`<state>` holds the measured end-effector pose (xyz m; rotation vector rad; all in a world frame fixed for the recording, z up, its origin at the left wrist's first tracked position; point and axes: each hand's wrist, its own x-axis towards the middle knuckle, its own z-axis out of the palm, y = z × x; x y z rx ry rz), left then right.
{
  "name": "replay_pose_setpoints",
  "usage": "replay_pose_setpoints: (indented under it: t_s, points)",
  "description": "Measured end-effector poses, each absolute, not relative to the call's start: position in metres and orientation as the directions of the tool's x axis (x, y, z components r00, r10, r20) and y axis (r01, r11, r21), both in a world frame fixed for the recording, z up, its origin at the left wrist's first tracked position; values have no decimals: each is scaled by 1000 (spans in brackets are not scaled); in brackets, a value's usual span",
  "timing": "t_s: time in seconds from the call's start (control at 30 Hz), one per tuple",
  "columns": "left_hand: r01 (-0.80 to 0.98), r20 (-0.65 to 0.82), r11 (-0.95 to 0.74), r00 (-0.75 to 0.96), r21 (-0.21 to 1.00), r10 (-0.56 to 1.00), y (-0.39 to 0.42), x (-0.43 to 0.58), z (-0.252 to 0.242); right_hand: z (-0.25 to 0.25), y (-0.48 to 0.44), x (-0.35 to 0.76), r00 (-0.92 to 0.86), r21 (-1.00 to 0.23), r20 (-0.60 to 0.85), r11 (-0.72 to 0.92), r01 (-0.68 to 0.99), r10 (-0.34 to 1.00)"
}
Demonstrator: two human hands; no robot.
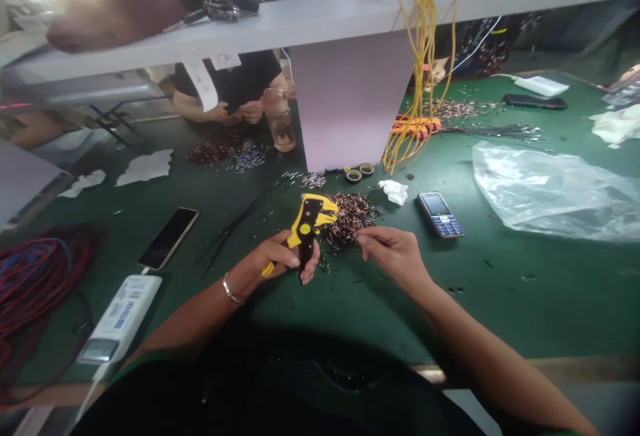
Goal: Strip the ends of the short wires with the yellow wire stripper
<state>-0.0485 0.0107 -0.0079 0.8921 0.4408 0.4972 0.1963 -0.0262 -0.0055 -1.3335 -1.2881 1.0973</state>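
My left hand (pixel 280 259) is closed around the handles of a yellow and black wire stripper (pixel 307 223), its jaws pointing up and away from me. My right hand (pixel 393 249) is beside it, fingers pinched at the edge of a pile of short stripped wire pieces (pixel 350 213) on the green table (pixel 500 289). What the pinch holds is too small to make out. A thin bracelet is on my left wrist.
A keypad phone (pixel 441 215), a crumpled tissue (pixel 393 191), a clear plastic bag (pixel 550 189), tape rolls (pixel 359 171), a smartphone (pixel 169 237) and a white power bank (pixel 123 316) lie around. Yellow wires (pixel 423 56) hang from a shelf. A person's hands (pixel 237 113) work opposite.
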Motion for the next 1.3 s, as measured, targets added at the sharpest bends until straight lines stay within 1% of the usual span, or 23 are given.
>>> replay_pose_setpoints:
  t_s: [0.13,0.37,0.53,1.07,1.3]
  points:
    - [-206,-159,582,843,787,514,10,-49,-10,-5,-26,198,72,-993,6,-3,119,997]
    - [-194,-163,615,864,764,476,11,-50,-12,-5,-26,198,63,-996,7,1,93,998]
    - [-176,-179,635,873,752,454,9,-51,-12,-5,-26,198,42,-993,20,16,114,999]
    - [-205,-171,588,837,783,520,8,-51,-12,-7,-26,197,40,-994,54,49,97,998]
    - [-197,-175,584,837,788,519,7,-51,-10,-8,-26,198,42,-994,49,44,102,998]
